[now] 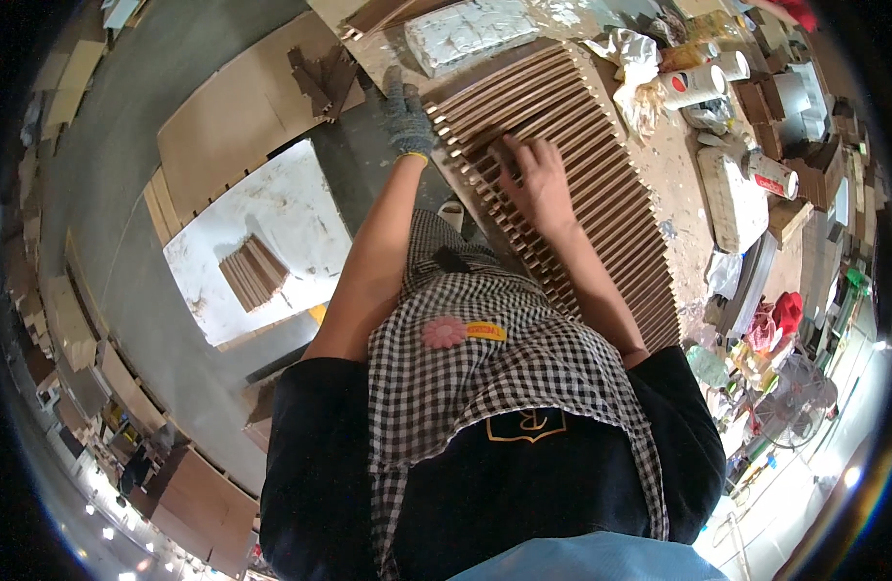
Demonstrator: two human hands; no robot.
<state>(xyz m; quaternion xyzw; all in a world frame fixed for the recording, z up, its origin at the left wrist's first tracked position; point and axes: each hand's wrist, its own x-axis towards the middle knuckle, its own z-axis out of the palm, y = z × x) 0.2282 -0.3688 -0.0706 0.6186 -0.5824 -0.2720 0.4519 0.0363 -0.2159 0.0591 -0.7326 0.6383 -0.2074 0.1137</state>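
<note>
A long row of narrow brown strips [615, 208] with pale edges lies side by side on the workbench to my right. My right hand [540, 189], bare, rests over the near ends of this row. Its fingers are bent down and closed around a brown strip, though the fingertips are partly hidden. A dark gap runs between the strips just beyond those fingers. My left hand [404, 121] wears a grey knitted glove with a yellow cuff. It is open, fingers stretched away from me, beside the row's far left corner, and nothing shows in it.
A white paint-marked block [472, 36] lies beyond the row. Cups, a white container [734, 198] and crumpled plastic crowd the bench's right side. Left of me, a white board [262, 232] carries a small stack of brown pieces [253, 272]. More brown strips [322, 82] lie on a tan sheet behind it.
</note>
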